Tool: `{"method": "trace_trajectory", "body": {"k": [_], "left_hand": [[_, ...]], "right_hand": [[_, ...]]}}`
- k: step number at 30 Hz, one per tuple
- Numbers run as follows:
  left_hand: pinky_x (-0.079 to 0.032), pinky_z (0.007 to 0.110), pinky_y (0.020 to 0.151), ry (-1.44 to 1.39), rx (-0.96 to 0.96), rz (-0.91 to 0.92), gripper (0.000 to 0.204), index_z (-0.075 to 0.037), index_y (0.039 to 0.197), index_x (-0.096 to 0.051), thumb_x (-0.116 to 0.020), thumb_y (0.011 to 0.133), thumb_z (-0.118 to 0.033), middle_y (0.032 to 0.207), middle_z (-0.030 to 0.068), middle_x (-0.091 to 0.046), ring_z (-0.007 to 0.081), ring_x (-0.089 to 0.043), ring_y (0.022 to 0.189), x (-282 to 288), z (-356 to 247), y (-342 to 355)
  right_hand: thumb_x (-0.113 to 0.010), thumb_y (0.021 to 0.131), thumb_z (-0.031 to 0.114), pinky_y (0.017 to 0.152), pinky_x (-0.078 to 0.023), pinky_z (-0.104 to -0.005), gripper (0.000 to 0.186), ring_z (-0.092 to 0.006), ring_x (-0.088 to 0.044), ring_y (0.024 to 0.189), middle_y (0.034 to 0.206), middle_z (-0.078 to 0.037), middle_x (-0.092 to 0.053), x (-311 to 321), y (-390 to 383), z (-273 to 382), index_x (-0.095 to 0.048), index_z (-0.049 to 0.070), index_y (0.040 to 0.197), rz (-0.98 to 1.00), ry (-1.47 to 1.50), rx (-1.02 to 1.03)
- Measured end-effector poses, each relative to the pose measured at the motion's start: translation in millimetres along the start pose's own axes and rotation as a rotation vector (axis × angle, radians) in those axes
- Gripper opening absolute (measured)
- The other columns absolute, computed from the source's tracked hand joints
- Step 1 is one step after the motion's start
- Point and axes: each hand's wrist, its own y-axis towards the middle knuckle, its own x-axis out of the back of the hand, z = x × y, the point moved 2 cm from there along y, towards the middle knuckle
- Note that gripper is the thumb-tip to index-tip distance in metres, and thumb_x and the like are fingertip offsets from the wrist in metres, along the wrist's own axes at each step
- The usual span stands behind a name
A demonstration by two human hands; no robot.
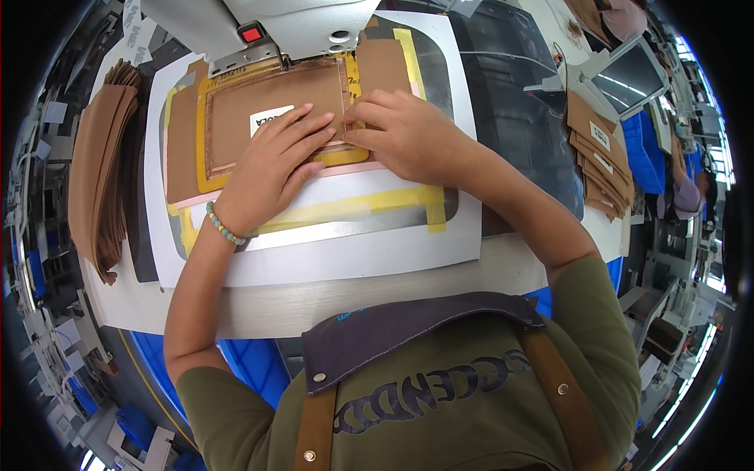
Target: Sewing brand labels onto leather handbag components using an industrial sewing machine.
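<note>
My left hand (279, 165) lies open, fingers spread, on a brown panel (236, 125) with a white label (265, 119) partly under the fingers. A yellow template frame (206, 161) surrounds the panel. My right hand (385, 125) rests at the frame's right side, fingers bent and slightly apart, tips on the panel's edge. Another brown piece (381, 63) lies beyond that hand. All sit on a taped metal plate (314, 228) over a white board (353, 259). Just past the panel is the white machine head (298, 27) with a metal foot (283, 63).
Tall brown stack (98, 173) at the left; labelled brown pieces (597, 157) at the right beside a dark surface (518, 110). A screen (628, 78) on an arm stands upper right. Blue bins (251, 369) sit below the table edge (353, 314). Co-workers (679, 200) work at far right.
</note>
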Motion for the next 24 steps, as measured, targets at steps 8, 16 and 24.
{"method": "trace_trajectory", "body": {"k": [8, 16, 24], "left_hand": [[-0.035, 0.050, 0.124, -0.013, -0.034, 0.005, 0.049, -0.011, 0.144, -0.066, -0.069, 0.097, -0.023, 0.161, 0.0068, -0.053, 0.0347, -0.044, 0.150, 1, 5, 3], [-0.035, 0.049, 0.122, -0.075, -0.061, 0.070, 0.043, -0.012, 0.137, -0.073, -0.072, 0.095, -0.025, 0.161, 0.0077, -0.053, 0.0345, -0.045, 0.149, 10, 12, 9], [-0.036, 0.048, 0.121, -0.154, -0.083, 0.096, 0.042, -0.012, 0.130, -0.077, -0.078, 0.090, -0.025, 0.160, 0.0074, -0.055, 0.0348, -0.047, 0.145, 16, 18, 16]], "right_hand": [[-0.071, 0.083, 0.005, 0.094, -0.052, -0.0400, 0.027, -0.0274, -0.063, 0.114, 0.115, -0.008, -0.069, -6, -2, 6, -0.073, 0.004, 0.110, -0.042, 0.001, -0.006], [-0.071, 0.082, 0.002, 0.096, -0.052, -0.0398, 0.028, -0.0282, -0.063, 0.114, 0.118, -0.010, -0.068, -7, -5, 10, -0.072, 0.003, 0.110, -0.090, 0.020, -0.038], [-0.071, 0.083, 0.002, 0.089, -0.051, -0.0406, 0.027, -0.0282, -0.059, 0.101, 0.110, -0.009, -0.062, -7, -5, 12, -0.070, 0.002, 0.110, -0.072, 0.019, -0.096]]}}
